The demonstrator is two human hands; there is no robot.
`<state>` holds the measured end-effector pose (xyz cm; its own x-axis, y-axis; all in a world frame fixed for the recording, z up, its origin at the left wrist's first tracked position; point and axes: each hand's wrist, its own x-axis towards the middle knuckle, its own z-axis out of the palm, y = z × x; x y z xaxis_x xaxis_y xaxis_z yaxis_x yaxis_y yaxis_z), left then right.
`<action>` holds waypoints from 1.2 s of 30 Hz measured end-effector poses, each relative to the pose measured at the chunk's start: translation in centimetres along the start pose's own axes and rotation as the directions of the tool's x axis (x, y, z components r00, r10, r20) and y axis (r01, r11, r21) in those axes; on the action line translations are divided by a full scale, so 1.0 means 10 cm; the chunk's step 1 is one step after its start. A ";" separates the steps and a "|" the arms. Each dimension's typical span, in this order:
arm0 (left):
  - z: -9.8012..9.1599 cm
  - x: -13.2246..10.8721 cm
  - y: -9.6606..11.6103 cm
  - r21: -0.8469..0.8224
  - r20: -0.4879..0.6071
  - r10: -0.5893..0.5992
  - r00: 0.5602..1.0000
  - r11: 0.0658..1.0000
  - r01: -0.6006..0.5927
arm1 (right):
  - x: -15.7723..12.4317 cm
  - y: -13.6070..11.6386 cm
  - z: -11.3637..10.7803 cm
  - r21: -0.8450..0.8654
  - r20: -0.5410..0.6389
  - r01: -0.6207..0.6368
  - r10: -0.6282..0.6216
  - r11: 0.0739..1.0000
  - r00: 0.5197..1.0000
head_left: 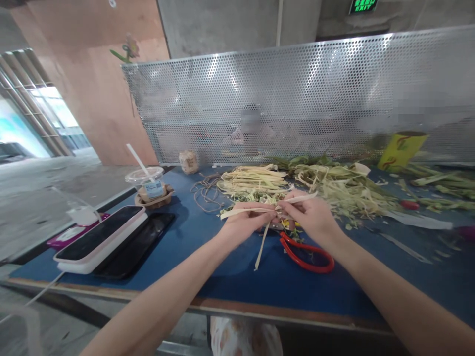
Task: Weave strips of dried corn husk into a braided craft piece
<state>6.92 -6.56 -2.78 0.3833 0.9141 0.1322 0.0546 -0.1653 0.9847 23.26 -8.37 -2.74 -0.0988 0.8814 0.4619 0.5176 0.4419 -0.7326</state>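
Over the middle of the blue table, both hands meet at the crossing of some pale, flat plant strips. My left hand [249,217] is closed in a pinch on one pale strip [237,211], whose free end sticks out to the left. Also pinching, my right hand [306,215] grips the strips from the other side, and a second strip [302,198] points out to the right. A third strip [262,247] hangs down toward the table. Red-handled scissors [309,262] lie just below my right hand, their blades mostly hidden. Fingertips cover the crossing itself.
Behind the hands lie a bundle of pale strips [256,179], tangled twine [208,193] and a heap of dry green leaves [341,185]. Left are a phone [102,237], a black tablet-like slab [137,247] and a lidded cup [150,188]. A knife-like tool [404,246] lies right.
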 end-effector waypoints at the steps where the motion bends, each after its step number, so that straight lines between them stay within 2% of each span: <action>1: 0.00 0.00 0.00 -0.012 -0.002 -0.005 1.000 1.000 0.005 | 0.00 0.00 -0.01 -0.034 -0.008 0.014 -0.015 0.999 1.000; 6: 0.03 0.01 0.00 -0.113 0.000 -0.030 1.000 0.993 0.030 | -0.01 -0.03 0.02 -0.040 -0.056 0.017 -0.020 0.999 0.998; 10: 0.03 0.03 -0.03 -0.134 0.014 -0.035 0.999 0.990 0.037 | -0.02 -0.03 0.05 0.150 -0.047 -0.088 0.096 0.985 0.994; 13: 0.02 0.03 -0.03 -0.161 0.043 -0.064 0.997 0.984 0.071 | -0.01 -0.03 0.05 0.304 -0.039 -0.119 0.137 0.945 0.990; 18: 0.00 0.03 0.00 -0.270 0.085 -0.109 0.990 0.954 0.128 | 0.03 -0.04 0.00 0.399 -0.004 -0.137 0.151 0.907 0.989; 20: -0.01 0.04 0.01 -0.296 0.084 -0.110 0.990 0.946 0.130 | 0.05 -0.03 -0.04 0.418 0.055 -0.167 0.159 0.893 0.986; 25: -0.04 0.03 0.02 -0.217 0.049 -0.040 0.998 0.975 0.050 | 0.06 -0.01 -0.12 0.251 0.219 -0.226 0.172 0.941 0.960; 30: -0.07 0.02 0.01 -0.068 0.040 0.054 0.998 0.996 -0.051 | 0.06 -0.01 -0.17 0.171 0.246 -0.149 0.104 0.974 0.964; 36: -0.09 0.00 0.03 -0.103 0.076 0.045 0.996 0.994 -0.037 | 0.07 0.01 -0.24 0.147 0.278 -0.146 0.100 0.978 0.955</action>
<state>6.11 -6.24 -2.42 0.4544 0.8750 0.1673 -0.0551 -0.1598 0.9856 25.30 -8.15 -1.25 -0.2787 0.9328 0.2287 0.3956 0.3285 -0.8577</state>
